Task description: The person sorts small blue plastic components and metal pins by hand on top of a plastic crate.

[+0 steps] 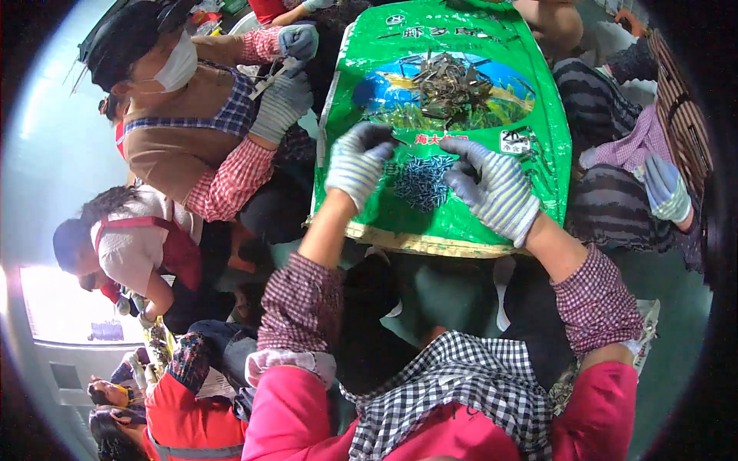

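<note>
Both my hands wear striped white gloves with grey fingers. My left hand (358,165) is above the left side of a green printed sack (338,104), its fingers closed on a small thin dark piece (400,140) whose kind I cannot make out. To the right, my right hand (496,188) hovers with thumb and forefinger apart, and nothing shows between them. Between my hands lies a heap of small blue screw-like pieces (423,183). Farther up the sack is a pile of thin dark metal-looking strips (452,86).
At the left a masked person in a brown apron (173,123) holds a small pale piece in gloved hands. Across at the right, another person's gloved hand (666,188) rests near striped clothing. More people sit at the lower left. Loose dark strips (542,157) lie along the sack's right side.
</note>
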Demonstrator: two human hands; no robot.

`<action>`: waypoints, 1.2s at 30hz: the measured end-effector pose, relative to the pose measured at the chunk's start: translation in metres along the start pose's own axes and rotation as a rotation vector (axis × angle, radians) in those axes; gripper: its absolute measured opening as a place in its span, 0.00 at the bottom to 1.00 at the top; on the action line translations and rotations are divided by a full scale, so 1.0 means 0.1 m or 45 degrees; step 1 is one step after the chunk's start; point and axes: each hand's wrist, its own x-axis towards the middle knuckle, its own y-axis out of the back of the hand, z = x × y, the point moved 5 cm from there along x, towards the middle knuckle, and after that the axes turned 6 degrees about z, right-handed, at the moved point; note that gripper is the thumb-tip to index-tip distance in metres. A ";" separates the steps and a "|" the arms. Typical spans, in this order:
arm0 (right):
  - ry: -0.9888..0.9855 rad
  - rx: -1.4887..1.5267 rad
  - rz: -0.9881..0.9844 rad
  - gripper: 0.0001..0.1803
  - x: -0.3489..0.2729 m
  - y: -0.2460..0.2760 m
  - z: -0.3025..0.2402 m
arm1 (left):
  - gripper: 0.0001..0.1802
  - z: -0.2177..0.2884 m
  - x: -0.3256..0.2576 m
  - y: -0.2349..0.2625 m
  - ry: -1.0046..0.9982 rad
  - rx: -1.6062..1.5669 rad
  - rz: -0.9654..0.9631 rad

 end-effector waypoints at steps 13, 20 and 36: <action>0.315 -0.305 0.030 0.17 0.14 0.25 -0.03 | 0.14 -0.27 1.70 0.34 -0.193 1.333 -0.112; 0.365 -0.354 -0.017 0.16 0.13 0.19 -0.06 | 0.14 -0.48 1.67 0.41 -0.107 1.560 -0.238; 0.172 0.265 0.565 0.17 0.24 0.80 0.26 | 0.11 -0.12 0.63 -0.38 -0.368 0.982 -0.348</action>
